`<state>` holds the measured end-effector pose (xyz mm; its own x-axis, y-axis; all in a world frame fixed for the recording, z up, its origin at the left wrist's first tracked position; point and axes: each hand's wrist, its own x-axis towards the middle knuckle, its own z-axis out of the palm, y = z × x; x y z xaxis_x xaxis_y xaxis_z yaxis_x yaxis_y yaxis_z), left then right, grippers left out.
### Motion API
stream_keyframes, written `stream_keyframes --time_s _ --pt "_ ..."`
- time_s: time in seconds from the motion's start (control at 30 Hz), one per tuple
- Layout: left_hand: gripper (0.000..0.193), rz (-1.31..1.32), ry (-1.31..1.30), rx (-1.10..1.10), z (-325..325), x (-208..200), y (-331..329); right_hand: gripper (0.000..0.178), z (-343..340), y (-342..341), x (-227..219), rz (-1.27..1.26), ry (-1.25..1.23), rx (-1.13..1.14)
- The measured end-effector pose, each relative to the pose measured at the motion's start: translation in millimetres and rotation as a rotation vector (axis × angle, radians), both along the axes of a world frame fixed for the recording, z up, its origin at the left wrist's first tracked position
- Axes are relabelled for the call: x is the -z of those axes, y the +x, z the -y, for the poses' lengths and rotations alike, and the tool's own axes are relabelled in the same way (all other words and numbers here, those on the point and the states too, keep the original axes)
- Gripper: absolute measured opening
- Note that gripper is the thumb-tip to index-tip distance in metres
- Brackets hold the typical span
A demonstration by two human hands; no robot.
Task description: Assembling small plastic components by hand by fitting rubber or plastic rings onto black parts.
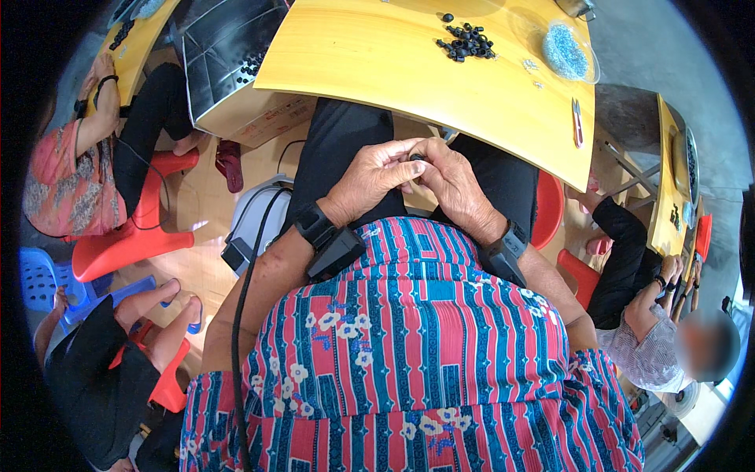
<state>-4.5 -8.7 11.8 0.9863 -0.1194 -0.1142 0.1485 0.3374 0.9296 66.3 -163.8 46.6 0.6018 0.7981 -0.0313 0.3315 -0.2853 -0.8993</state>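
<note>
Left grip (371, 179), right grip (456, 179) share one black piece (417, 157); one red tool (578, 126) ahead

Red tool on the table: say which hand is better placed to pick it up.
Right, most likely. The red tool lies at the right of the table, nearer the right hand; the left hand sits farther across. Both hands are closed around a black piece, so the right may need freeing first.

The far, flat tabletop (354, 59) is yellow; the small plastic pieces (468, 43) heaped there are black, as is the small held piece (418, 157); the glassy beads (563, 51) at far right are pale blue. The near cloth shirt (401, 338) has pinkish-red and blue stripes with white flowers.
</note>
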Motion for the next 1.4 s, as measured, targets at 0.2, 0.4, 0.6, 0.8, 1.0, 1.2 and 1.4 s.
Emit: stream_keyframes --time_s 0.2,0.4,0.6,0.8,1.0,1.2,1.4 --pt "0.042 0.008 0.007 -0.039 3 7 -1 0.018 -2 0 9 0.089 0.038 0.025" --pt "0.040 0.034 -0.026 -0.051 4 12 2 0.012 -5 2 10 -0.120 -0.012 0.024" --pt "0.039 -0.019 -0.029 -0.078 7 13 2 0.012 -7 1 12 -0.089 0.041 0.053" --pt "0.040 -0.012 0.033 -0.060 6 11 0 0.013 -7 0 14 -0.002 0.000 0.065" --pt "0.039 0.012 -0.020 -0.082 7 16 1 0.013 -10 0 14 -0.039 -0.069 0.111" --pt "0.035 -0.026 -0.129 -0.155 12 17 5 0.022 0 16 15 -0.780 0.187 0.114" --pt "0.025 0.040 0.000 -0.189 5 21 13 0.024 3 20 13 -1.079 0.326 0.098"
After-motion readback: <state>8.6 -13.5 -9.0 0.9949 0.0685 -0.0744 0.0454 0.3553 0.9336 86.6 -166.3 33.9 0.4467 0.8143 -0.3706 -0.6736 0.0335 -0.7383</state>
